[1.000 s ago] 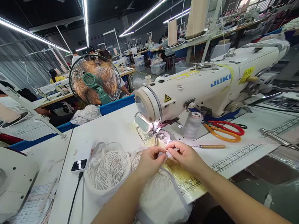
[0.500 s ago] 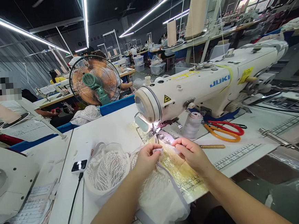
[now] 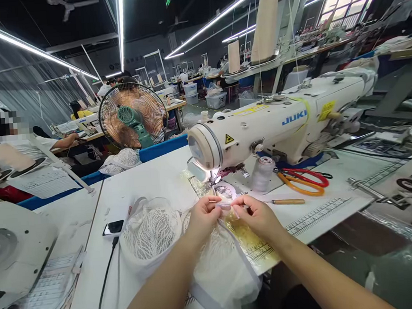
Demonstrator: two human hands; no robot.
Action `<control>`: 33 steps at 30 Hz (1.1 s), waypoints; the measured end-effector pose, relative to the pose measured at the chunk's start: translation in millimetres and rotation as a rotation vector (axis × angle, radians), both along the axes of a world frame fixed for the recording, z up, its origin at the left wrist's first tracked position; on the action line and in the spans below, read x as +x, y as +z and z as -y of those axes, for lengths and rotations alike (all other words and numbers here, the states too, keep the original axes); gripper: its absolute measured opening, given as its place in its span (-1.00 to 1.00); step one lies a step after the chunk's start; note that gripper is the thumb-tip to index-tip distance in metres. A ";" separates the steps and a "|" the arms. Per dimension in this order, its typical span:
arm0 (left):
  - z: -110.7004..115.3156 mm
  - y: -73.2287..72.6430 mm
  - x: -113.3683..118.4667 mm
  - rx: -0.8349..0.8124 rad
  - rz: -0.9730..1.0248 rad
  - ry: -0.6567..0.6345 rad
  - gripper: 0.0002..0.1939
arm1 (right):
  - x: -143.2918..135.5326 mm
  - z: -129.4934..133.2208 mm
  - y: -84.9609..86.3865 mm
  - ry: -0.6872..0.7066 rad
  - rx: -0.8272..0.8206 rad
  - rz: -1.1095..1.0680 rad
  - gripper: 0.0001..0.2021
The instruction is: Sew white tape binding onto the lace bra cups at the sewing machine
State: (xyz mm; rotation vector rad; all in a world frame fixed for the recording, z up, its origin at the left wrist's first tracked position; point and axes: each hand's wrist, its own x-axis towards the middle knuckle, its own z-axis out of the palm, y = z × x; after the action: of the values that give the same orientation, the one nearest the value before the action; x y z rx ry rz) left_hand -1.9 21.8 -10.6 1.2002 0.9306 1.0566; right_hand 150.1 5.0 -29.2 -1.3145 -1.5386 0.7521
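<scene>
In front of the sewing machine (image 3: 247, 134), my left hand (image 3: 205, 216) pinches the edge of a white lace bra (image 3: 224, 267). My right hand (image 3: 255, 215) is closed with its fingertips on a pale narrow strip (image 3: 227, 206) that runs between both hands. The bra's lace cups (image 3: 151, 230) lie to the left and under my left forearm, and its lower edge hangs over the table's front. Part of the fabric reaches up to the lit needle area (image 3: 213, 177). Just how the strip joins the bra is hidden by my fingers.
A grey thread cone (image 3: 262, 175), orange-and-red-handled scissors (image 3: 302, 181) and a wooden-handled tool (image 3: 288, 202) lie right of my hands. At the left are a small device (image 3: 113, 228) with a black cable and papers (image 3: 45, 286). A fan (image 3: 133, 115) stands behind; a co-worker sits at far left.
My right hand has moved left, close to my left hand, and the strip between them is shorter. The camera view has shifted slightly.
</scene>
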 end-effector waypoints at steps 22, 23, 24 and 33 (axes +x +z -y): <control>0.7 1.6 4.9 0.020 -0.066 0.042 -0.85 | -1.0 1.1 -1.9 -0.085 0.105 0.142 -0.84; 0.6 1.8 5.0 0.021 -0.060 0.038 -0.86 | -0.8 1.2 -1.7 -0.090 0.100 0.129 -0.83; 0.7 2.1 5.1 0.023 -0.053 0.028 -0.86 | -0.8 1.3 -1.6 -0.094 0.098 0.122 -0.82; 2.9 5.9 4.7 0.013 -0.076 -0.040 -0.91 | -4.5 -0.7 -6.8 -0.018 0.129 0.261 -0.75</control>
State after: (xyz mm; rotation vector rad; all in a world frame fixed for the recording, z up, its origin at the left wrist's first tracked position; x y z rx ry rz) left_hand 2.8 18.9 -4.8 1.2724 0.9559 0.9919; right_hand 145.6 5.6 -36.1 -1.3679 -1.7475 0.4738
